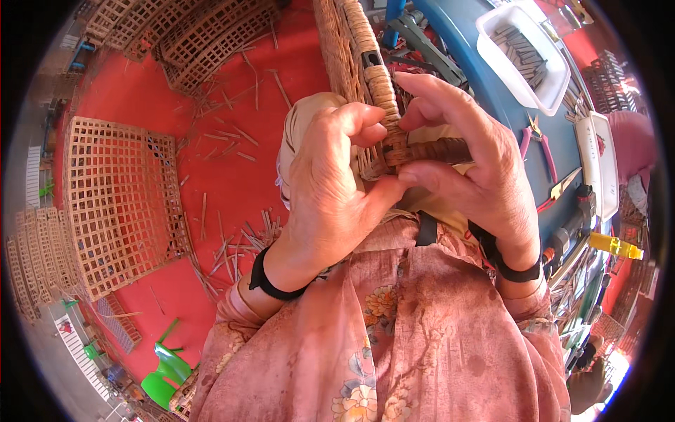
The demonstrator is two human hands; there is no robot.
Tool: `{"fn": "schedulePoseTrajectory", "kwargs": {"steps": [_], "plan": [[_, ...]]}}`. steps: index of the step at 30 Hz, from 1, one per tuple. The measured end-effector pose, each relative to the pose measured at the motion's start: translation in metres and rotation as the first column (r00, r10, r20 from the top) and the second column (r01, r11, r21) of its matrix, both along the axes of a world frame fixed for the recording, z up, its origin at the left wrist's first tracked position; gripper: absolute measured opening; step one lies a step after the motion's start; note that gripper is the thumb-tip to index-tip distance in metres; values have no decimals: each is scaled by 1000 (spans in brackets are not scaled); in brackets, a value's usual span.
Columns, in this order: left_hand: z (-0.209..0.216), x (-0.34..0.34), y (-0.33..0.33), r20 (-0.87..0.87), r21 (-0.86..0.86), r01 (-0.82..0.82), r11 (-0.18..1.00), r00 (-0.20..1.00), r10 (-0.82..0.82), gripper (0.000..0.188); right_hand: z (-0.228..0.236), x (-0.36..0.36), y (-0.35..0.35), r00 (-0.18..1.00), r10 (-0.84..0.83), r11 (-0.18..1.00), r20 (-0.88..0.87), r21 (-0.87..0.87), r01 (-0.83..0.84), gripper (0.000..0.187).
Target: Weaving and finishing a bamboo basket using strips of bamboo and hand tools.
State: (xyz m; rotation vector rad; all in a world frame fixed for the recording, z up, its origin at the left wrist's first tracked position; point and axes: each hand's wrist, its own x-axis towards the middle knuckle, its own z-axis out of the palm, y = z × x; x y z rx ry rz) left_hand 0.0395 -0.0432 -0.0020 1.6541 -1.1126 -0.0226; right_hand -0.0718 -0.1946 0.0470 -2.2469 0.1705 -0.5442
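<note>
A woven rattan panel [356,60] with a thick wrapped rim stands over my lap, its corner pointing toward me. My left hand [325,193] grips that corner from the left, index finger bent over the rim and thumb pressed beneath it. From the right, my right hand [472,151] closes on the same corner, its thumb meeting the tip of my left thumb. A darker wrapped length of rim [441,150] runs off to the right under my right hand's fingers. Whether a thin strip is pinched between the fingertips is hidden.
To the right, a blue table [492,91] bears a white tray [484,27] of short grey pieces, pink-handled pliers [547,151] and a yellow bottle [613,246]. Open-weave rattan panels [123,204] stand at left on a red floor [232,176] strewn with cane scraps, near a green chair [167,373].
</note>
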Motion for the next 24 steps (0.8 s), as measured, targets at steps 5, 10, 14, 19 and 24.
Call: {"fn": "schedulePoseTrajectory", "kwargs": {"steps": [5, 10, 14, 19, 24], "plan": [[-2, 4, -1, 71, -30, 43, 999, 997, -41, 71, -2, -3, -5, 1000, 11, 997, -21, 80, -9, 77], [-2, 5, 0, 110, -32, 49, 998, 993, -45, 70, -5, -4, -4, 1000, -13, 1000, -1, 20, 13, 74], [2, 7, -2, 109, -19, 71, 997, 992, -69, 68, -1, -2, -6, 1000, 14, 1000, -24, 15, -14, 69], [7, 8, -4, 125, -40, 84, 996, 989, -79, 64, 5, 7, -11, 997, 78, 995, -25, -58, -80, 67], [2, 9, -1, 150, -49, 91, 995, 985, -82, 61, -4, 5, -14, 992, 122, 991, -3, -49, -122, 65]]}}
